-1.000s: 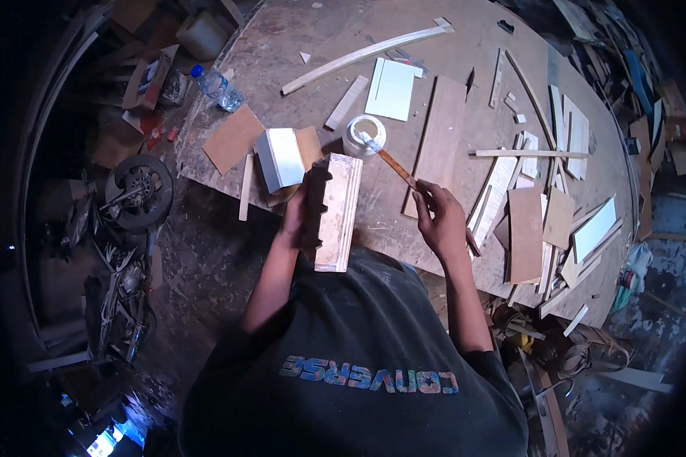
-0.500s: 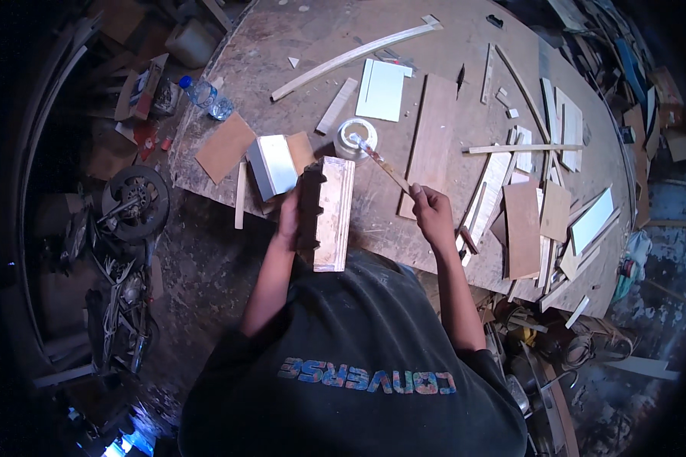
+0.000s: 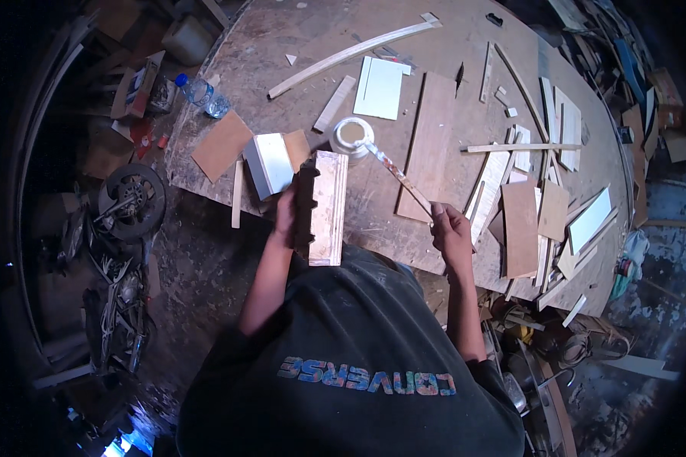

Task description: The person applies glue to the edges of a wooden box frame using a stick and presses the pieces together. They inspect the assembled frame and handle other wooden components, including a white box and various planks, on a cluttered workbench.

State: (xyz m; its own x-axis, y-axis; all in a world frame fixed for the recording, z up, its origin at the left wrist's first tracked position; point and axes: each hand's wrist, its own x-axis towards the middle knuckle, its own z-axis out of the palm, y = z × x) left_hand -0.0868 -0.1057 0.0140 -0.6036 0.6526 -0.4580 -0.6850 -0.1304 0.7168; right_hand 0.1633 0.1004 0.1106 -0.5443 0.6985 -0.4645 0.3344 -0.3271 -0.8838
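Wooden block (image 3: 328,212) partly hides the left hand (image 3: 285,216) gripping it

Right hand (image 3: 451,230) grasps a brush (image 3: 392,171); white jar's (image 3: 337,137) pale contents (image 3: 353,134) look indistinct.

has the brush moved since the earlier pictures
Yes: against the jar, the brush has shifted to the right and toward the picture's lower edge.

Jar (image 3: 351,138) on table (image 3: 373,209), left of board (image 3: 428,141); brush (image 3: 399,176) right of jar, apparently touching its rim.
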